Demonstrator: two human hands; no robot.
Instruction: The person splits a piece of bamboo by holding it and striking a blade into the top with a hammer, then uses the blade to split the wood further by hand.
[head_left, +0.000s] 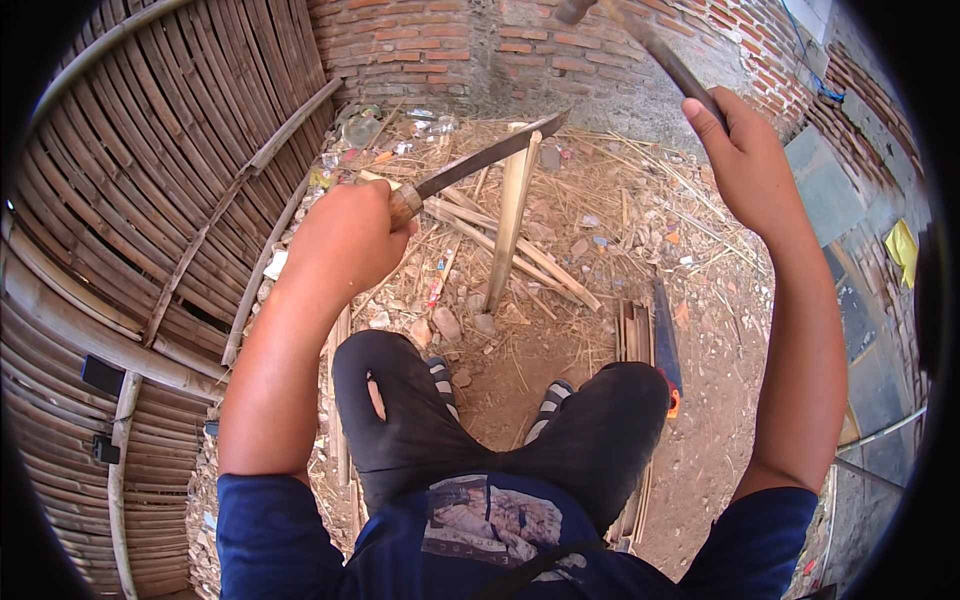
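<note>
My left hand (345, 235) is closed round the wooden handle of a machete (485, 158), its dark blade slanting up to the right. The blade lies across the top of an upright bamboo piece (510, 225), which stands on the ground in front of my knees. The top looks split or in two strips where the blade crosses it; how deep the edge sits I cannot tell. Raised at the upper right, my right hand (748, 165) grips the handle of a hammer (668, 62), its head partly cut off by the upper edge and apart from the blade.
Split bamboo pieces (540, 262) lie behind the upright one. A saw (664, 335) with an orange handle lies by my right knee, beside long strips (632, 335). A bamboo-slat wall (200, 130) bounds the left, a brick wall (420, 50) the far side. Stones and litter cover the ground.
</note>
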